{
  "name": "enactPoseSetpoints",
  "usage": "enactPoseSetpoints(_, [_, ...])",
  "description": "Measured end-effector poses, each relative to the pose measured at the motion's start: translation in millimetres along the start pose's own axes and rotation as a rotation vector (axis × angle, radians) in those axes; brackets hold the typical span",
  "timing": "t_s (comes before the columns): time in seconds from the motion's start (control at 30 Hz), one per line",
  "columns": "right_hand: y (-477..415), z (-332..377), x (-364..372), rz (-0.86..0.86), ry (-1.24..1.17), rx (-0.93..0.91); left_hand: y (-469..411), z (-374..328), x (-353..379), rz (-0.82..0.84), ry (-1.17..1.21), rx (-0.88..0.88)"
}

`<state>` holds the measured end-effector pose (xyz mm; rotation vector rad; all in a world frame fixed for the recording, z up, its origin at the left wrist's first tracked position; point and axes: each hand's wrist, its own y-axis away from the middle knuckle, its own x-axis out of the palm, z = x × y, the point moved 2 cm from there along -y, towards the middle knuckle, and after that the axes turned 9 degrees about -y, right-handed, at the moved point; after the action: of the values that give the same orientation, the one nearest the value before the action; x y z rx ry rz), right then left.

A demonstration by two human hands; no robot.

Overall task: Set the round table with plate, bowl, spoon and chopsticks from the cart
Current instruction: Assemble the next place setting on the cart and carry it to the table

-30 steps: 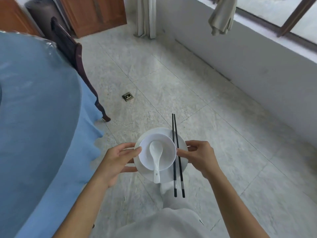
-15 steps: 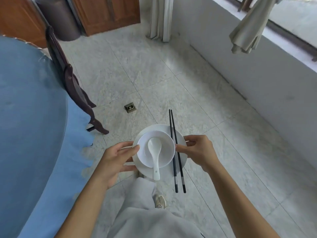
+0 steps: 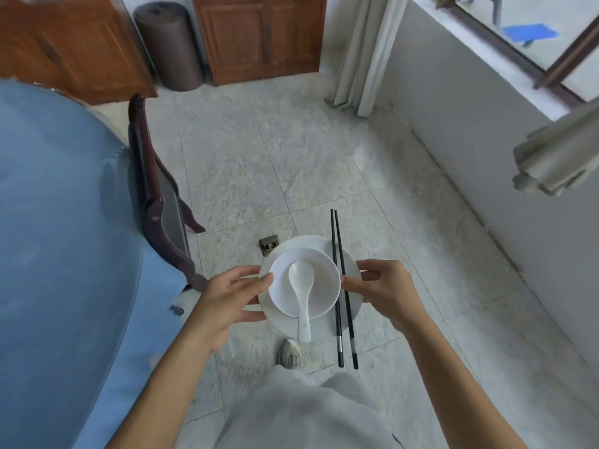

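I carry a white plate (image 3: 303, 244) above the floor, held at both sides. A white bowl (image 3: 324, 280) stands on it, with a white spoon (image 3: 302, 293) lying in the bowl, handle toward me. Two black chopsticks (image 3: 341, 280) rest across the plate's right side, pointing away from me. My left hand (image 3: 227, 296) grips the plate's left rim, thumb against the bowl. My right hand (image 3: 384, 286) grips the right rim, thumb pressing the chopsticks. The round table (image 3: 55, 238) with its blue cloth fills the left of the view.
A dark wooden chair (image 3: 155, 202) stands against the table's edge ahead on the left. Wooden cabinets (image 3: 259, 34) and a dark cylinder (image 3: 168, 43) stand at the back. A floor socket (image 3: 269, 244) lies just beyond the plate. A low grey wall (image 3: 486, 131) runs along the right.
I have walked forward along the table; the chair and cabinets have drawn nearer and the floor socket now sits just past the plate. Both hands keep the same hold on the plate.
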<state>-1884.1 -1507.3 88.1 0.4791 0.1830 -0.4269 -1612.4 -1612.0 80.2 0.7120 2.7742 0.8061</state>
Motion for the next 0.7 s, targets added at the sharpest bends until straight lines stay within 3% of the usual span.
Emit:
enactPoseSetpoints(0.33, [-166,81,26,0.196,0.093,-0.052,-105,-58,-36,-0.178,0.108,-0.02])
enactPoseSetpoints(0.7, [-381,209,75,0.489,0.322,-0.257,-220,-140,-59,-0.52,0.313,0.001])
